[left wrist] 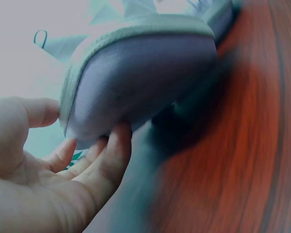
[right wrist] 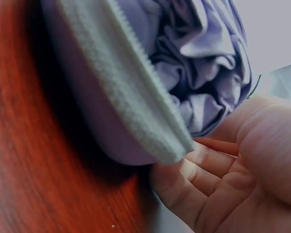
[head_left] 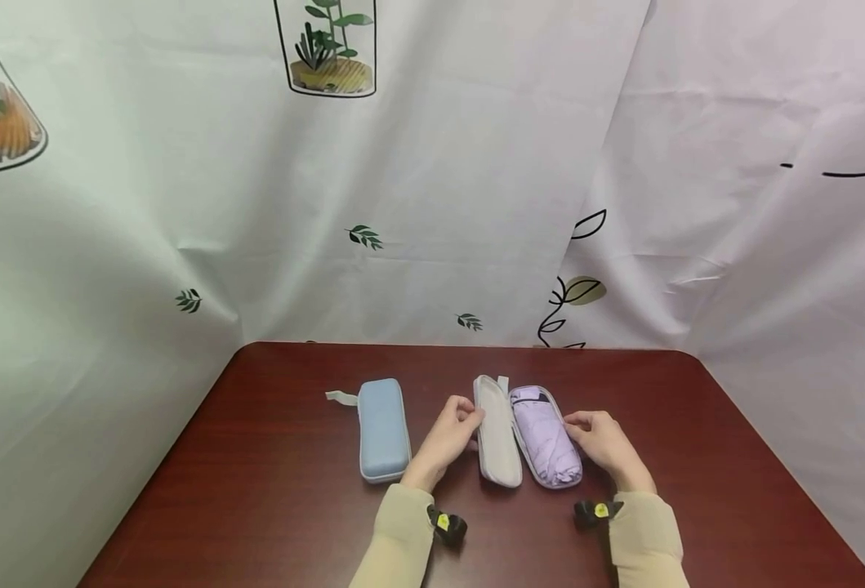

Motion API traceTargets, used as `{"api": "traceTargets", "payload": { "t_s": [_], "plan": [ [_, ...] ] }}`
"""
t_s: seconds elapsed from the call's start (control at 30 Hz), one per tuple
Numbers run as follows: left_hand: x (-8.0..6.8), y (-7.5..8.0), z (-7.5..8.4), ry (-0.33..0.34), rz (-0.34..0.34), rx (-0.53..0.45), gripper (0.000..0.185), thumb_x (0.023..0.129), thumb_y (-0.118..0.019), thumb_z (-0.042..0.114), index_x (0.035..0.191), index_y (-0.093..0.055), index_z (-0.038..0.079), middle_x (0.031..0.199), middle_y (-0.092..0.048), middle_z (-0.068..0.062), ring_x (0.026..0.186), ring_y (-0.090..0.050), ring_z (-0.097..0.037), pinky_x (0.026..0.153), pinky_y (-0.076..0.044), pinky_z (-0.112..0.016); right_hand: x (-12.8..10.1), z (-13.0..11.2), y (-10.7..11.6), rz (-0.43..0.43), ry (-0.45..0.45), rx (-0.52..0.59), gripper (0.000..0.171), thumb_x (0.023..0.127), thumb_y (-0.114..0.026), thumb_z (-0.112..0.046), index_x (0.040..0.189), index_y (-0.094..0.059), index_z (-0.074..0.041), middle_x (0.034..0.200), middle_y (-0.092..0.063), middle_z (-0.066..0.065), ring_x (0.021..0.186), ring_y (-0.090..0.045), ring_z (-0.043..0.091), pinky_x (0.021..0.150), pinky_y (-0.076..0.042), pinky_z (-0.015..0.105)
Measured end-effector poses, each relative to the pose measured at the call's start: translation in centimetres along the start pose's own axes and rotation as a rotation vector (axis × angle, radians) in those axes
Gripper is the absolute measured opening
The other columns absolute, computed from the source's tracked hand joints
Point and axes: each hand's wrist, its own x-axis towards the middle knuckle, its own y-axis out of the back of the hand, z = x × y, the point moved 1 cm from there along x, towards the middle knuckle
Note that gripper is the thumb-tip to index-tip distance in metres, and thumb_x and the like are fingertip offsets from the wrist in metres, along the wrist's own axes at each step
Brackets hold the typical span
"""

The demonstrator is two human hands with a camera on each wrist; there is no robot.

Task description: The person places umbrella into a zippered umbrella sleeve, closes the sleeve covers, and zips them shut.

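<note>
A lilac zip-round hard case (head_left: 520, 437) lies open near the middle of the dark red wooden table (head_left: 733, 490), its pale grey lid half (head_left: 496, 441) folded out to the left and a folded lilac fabric umbrella (head_left: 542, 441) resting in the right half. The left hand (head_left: 447, 441) pinches the lid's outer edge between thumb and curled fingers (left wrist: 111, 150), while the right hand (head_left: 608, 445) cups the umbrella-filled half from the right, its fingers (right wrist: 184, 170) curled under the rim. A closed light blue hard case (head_left: 383, 429) with a short strap lies just to the left, apart from both hands.
</note>
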Motion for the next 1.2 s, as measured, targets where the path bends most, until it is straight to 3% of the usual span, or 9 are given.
{"api": "traceTargets", "payload": {
  "t_s": [0.27, 0.43, 0.6, 0.93, 1.2],
  "plan": [
    [0.1, -0.9, -0.2, 0.055, -0.054, -0.121, 0.053, 0.099, -0.056, 0.031, 0.142, -0.036, 0.006, 0.116, -0.061, -0.014, 0.099, -0.061, -0.024, 0.079, -0.052, -0.038, -0.3, 0.0, -0.2, -0.030, -0.015, 0.097, 0.019, 0.092, -0.061, -0.003, 0.105, -0.068, 0.007, 0.085, -0.069, 0.012, 0.066, -0.062, 0.017, 0.061, -0.051, 0.032],
    [0.0, -1.9, -0.1, 0.050, -0.090, -0.154, 0.064, 0.099, -0.055, 0.034, 0.151, -0.028, 0.007, 0.136, -0.050, -0.020, 0.114, -0.056, -0.028, 0.088, -0.050, -0.045, -0.3, 0.2, -0.3, -0.054, -0.025, 0.178, 0.019, 0.092, -0.059, 0.001, 0.105, -0.066, 0.012, 0.081, -0.068, 0.012, 0.064, -0.064, 0.019, 0.058, -0.054, 0.034],
    [-0.1, -2.7, 0.1, 0.025, -0.100, -0.158, 0.068, 0.099, -0.056, 0.033, 0.154, -0.025, 0.008, 0.148, -0.038, -0.024, 0.129, -0.045, -0.032, 0.101, -0.040, -0.051, -0.1, 0.1, -0.4, -0.061, -0.016, 0.210, 0.018, 0.091, -0.057, 0.002, 0.103, -0.065, 0.013, 0.080, -0.067, 0.013, 0.063, -0.064, 0.020, 0.057, -0.054, 0.034],
    [-0.1, -3.4, 0.2, 0.021, -0.137, -0.209, 0.070, 0.097, -0.059, 0.029, 0.154, -0.024, 0.006, 0.155, -0.028, -0.019, 0.123, -0.051, -0.030, 0.086, -0.051, -0.045, -0.1, 0.1, -0.3, -0.071, -0.009, 0.206, 0.019, 0.092, -0.057, 0.002, 0.105, -0.064, 0.013, 0.080, -0.068, 0.013, 0.063, -0.064, 0.021, 0.057, -0.054, 0.035],
    [-0.2, -3.6, 0.1, 0.026, -0.141, -0.206, 0.072, 0.096, -0.062, 0.030, 0.154, -0.026, 0.009, 0.154, -0.031, -0.018, 0.126, -0.049, -0.029, 0.086, -0.051, -0.045, -0.1, 0.0, -0.3, -0.074, 0.003, 0.212, 0.018, 0.092, -0.057, 0.001, 0.104, -0.065, 0.013, 0.079, -0.067, 0.012, 0.061, -0.064, 0.020, 0.056, -0.054, 0.035]
  ]
}}
